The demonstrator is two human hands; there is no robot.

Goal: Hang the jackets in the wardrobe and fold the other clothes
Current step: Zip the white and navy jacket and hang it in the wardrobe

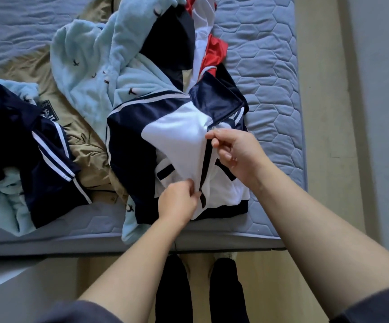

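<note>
A navy and white zip jacket (172, 131) lies on the bed near its front edge, collar toward the far side. My left hand (179, 201) pinches the white front panel near the hem beside the zipper. Higher up, close to the collar, my right hand (233, 150) pinches the zipper edge. A pale blue fleece garment with small dark bird marks (100, 66) lies behind and partly under the jacket. Navy shorts with white stripes (39, 150) sit to the left over more blue fleece. A red and white garment (212, 50) shows at the back.
A tan garment (83, 141) is spread under the pile. The grey quilted mattress (268, 73) shows bare at the right. The bed's front edge (72, 245) runs across in front of my legs. Wooden floor lies below and to the right.
</note>
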